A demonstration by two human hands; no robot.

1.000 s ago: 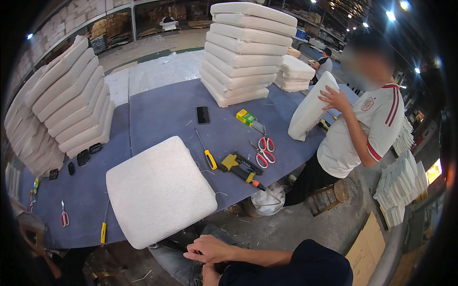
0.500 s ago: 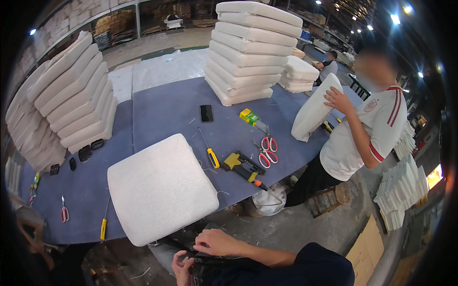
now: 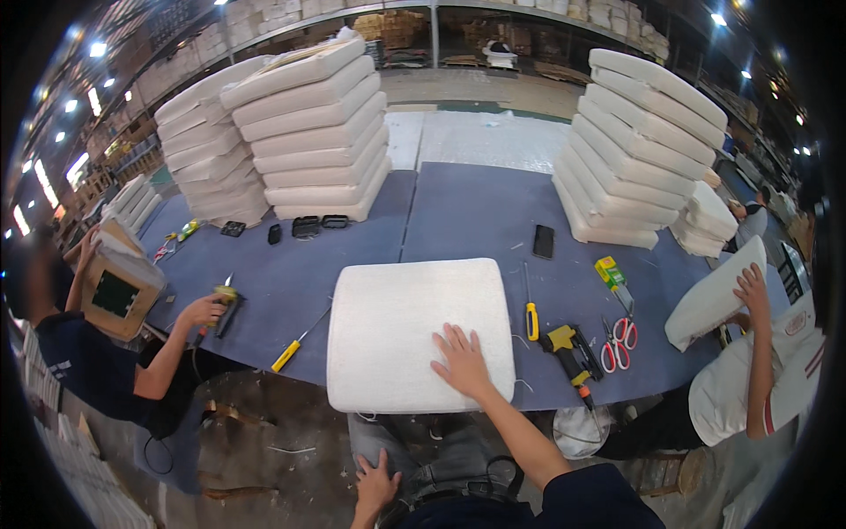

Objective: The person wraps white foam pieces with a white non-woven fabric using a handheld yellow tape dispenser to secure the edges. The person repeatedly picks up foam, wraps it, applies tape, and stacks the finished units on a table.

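Under the right hand [image 3: 462, 362], its fingers spread flat, I see a white cushion [image 3: 392, 331] on the table [image 3: 480, 212]; to its left and lower, the left hand [image 3: 377, 484] rests, fingers apart, on the leg [image 3: 377, 435].

head fisheye | faces down, forward over table [image 3: 476, 212] | near white cushion [image 3: 392, 335]

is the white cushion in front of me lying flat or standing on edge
Lying flat: the white cushion has its broad face up on the blue table, with your right hand spread on top.
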